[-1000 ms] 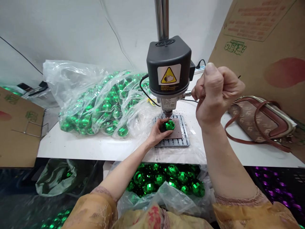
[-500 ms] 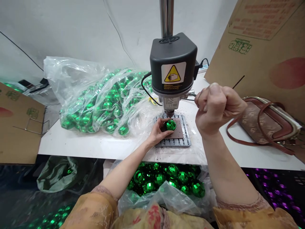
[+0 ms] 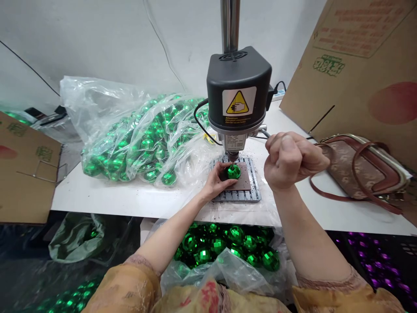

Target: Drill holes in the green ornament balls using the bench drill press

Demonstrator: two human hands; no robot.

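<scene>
A black bench drill press (image 3: 239, 87) with a yellow warning label stands on the white table. Under its chuck (image 3: 232, 156) sits a shiny green faceted ball (image 3: 233, 172), pinched by my left hand (image 3: 219, 179) between thumb and fingers. The bit meets the top of the ball. Beneath the ball lies a brownish square board (image 3: 244, 182) on the slotted metal base (image 3: 255, 184), with dark shavings scattered around. To the right of the motor, my right hand (image 3: 288, 161) is closed in a fist around the drill press feed handle (image 3: 265, 133), most of which the fingers hide.
A clear plastic bag of green balls (image 3: 143, 143) lies at left on the table. Below the front edge is an open bag of green balls (image 3: 234, 245). A patterned handbag (image 3: 348, 163) and a cardboard box (image 3: 355, 74) stand at right, another box (image 3: 26, 174) at left.
My right hand has moved down with the feed handle. My left hand keeps the ball under the bit. The whole view has shifted slightly.
</scene>
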